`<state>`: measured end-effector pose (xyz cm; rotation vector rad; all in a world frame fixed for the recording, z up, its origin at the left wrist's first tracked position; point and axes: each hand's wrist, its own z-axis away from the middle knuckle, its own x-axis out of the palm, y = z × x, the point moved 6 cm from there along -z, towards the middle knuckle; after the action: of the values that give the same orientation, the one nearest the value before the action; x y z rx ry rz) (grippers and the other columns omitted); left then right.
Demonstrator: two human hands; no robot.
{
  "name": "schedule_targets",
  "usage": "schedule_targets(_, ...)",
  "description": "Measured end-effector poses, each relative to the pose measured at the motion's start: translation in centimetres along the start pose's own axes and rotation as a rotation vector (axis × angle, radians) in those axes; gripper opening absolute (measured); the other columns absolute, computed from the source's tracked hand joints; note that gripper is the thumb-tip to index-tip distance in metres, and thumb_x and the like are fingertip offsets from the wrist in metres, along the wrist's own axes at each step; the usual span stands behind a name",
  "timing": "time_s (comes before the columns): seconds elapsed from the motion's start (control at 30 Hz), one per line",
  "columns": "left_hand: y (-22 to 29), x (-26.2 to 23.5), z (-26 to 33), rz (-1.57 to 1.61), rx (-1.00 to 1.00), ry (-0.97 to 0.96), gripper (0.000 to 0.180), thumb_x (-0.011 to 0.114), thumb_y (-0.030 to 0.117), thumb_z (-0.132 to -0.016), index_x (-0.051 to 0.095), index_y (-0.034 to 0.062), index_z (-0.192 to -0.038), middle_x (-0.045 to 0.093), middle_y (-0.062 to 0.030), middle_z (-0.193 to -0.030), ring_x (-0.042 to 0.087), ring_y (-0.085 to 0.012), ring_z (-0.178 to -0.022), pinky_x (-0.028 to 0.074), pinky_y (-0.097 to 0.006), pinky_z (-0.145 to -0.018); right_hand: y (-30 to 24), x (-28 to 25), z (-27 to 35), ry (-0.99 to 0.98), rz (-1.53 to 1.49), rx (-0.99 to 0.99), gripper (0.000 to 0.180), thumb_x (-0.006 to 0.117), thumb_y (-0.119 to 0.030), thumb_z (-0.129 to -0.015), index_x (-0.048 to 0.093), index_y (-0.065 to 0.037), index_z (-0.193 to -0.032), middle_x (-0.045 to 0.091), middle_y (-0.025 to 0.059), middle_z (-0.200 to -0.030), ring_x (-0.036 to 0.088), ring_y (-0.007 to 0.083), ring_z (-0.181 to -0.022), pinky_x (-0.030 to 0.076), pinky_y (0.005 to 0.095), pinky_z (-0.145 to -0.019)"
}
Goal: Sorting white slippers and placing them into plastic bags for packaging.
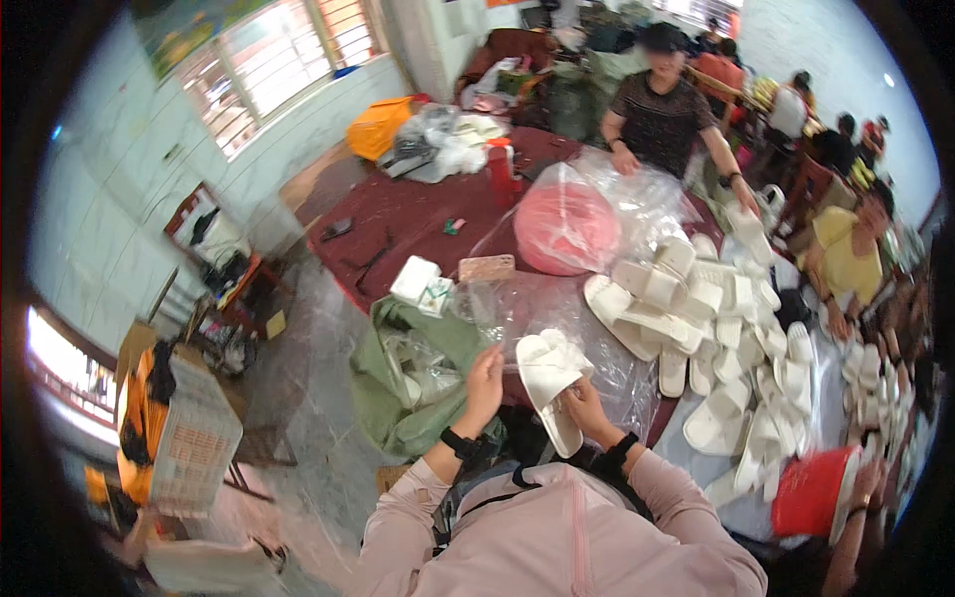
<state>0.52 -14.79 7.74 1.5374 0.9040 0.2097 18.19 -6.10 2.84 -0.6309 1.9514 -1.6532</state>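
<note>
- Head view, far left: a white mesh basket [194, 438] is seen on the floor, well apart from the desk [398, 214].
- A green sack [398, 373] is draped at the desk's near edge.
- The left hand [484, 383] is raised beside clear plastic film [497, 303], fingers curled; what is gripped cannot be told.
- A pair of white slippers [547, 378] is gripped from below by the right hand [587, 408].
- A heap of white slippers [716, 328] is piled to the right.
</note>
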Motion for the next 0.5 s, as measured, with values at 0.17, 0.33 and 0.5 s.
schedule_targets(0.17, -1.7, -0.3, -3.7, 0.005, 0.055, -0.150, 0.028, 0.044, 0.013, -0.087, 0.053, 0.0020, -0.111, 0.054, -0.0173, -0.106, 0.052, -0.0279, -0.096, 0.040, -0.032, -0.084, 1.8, 0.5, 0.5, -0.023, -0.066, 0.220, 0.029, 0.047, -0.013, -0.085, 0.050, -0.002, -0.111, 0.055, 0.0042, -0.100, 0.051, 0.0122, -0.088, 0.041, 0.0265, -0.079)
schedule_targets(0.33, -2.9, -0.9, -5.4, -0.037, 0.145, -0.193, 0.027, 0.048, 0.008, -0.084, 0.055, 0.0039, -0.110, 0.054, -0.0154, -0.097, 0.054, -0.0262, -0.084, 0.042, -0.031, -0.075, -1.0, 2.6, 1.0, -0.109, -0.171, 0.471, 0.027, 0.050, -0.015, -0.086, 0.054, -0.002, -0.109, 0.059, 0.0011, -0.090, 0.052, 0.0076, -0.080, 0.042, 0.0222, -0.071)
schedule_targets(0.5, -3.6, -1.6, -7.2, -0.080, 0.126, -0.137, 0.018, 0.051, 0.008, -0.081, 0.058, 0.0016, -0.097, 0.053, -0.0134, -0.086, 0.054, -0.0248, -0.075, 0.043, -0.031, -0.069, 1.5, 2.8, 1.8, 0.156, -0.426, 0.329, 0.022, 0.051, -0.011, -0.083, 0.058, 0.000, -0.101, 0.060, 0.0000, -0.086, 0.053, 0.0054, -0.072, 0.041, 0.0194, -0.062)
